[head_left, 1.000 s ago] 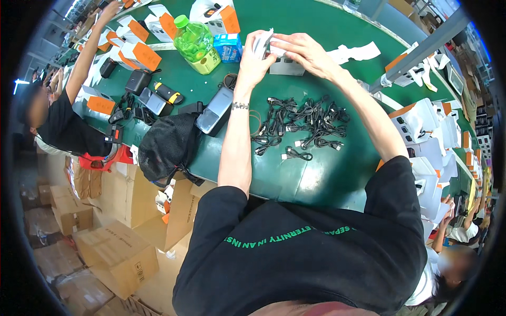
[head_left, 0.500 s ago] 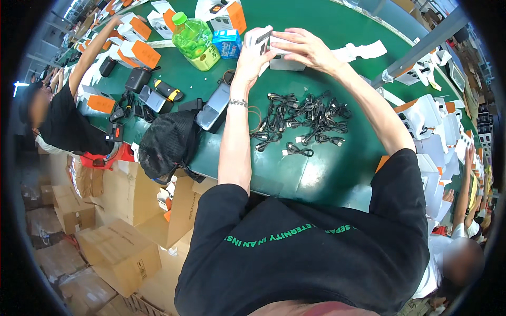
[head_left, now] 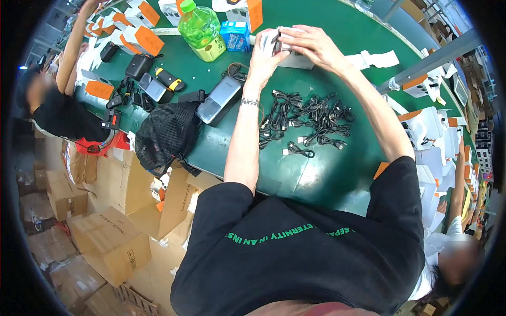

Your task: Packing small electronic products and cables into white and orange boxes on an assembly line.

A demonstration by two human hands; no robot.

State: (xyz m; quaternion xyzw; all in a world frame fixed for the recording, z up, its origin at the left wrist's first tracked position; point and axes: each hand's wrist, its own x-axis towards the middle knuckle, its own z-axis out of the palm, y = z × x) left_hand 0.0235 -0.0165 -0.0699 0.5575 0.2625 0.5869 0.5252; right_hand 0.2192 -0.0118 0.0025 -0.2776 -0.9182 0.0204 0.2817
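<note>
Toward the far side of the green table (head_left: 332, 187), both my hands are together on a small white box (head_left: 269, 41). My left hand (head_left: 262, 62) is closed around its left side, thumb in front. My right hand (head_left: 318, 49) has its fingers bent over the box's right side, where a dark gap shows; what lies in the gap is hidden. Just behind and below my right fingers, another white box (head_left: 299, 62) rests on the table. Nearer me lies a spread of bundled black cables (head_left: 308, 118), with one bundle (head_left: 299, 151) a little apart.
Left of my forearm are a grey boxy device (head_left: 220, 100), a black mesh bag (head_left: 166, 134) and a yellow-black tool (head_left: 169, 80). A green bottle (head_left: 200, 31) and blue carton (head_left: 235, 37) stand beyond. White-orange boxes (head_left: 429, 129) pile up at right. Co-workers sit on both sides.
The white box has turned in my hands, its printed face showing less and a dark gap now visible. My right fingers have closed in on it. The view has shifted slightly.
</note>
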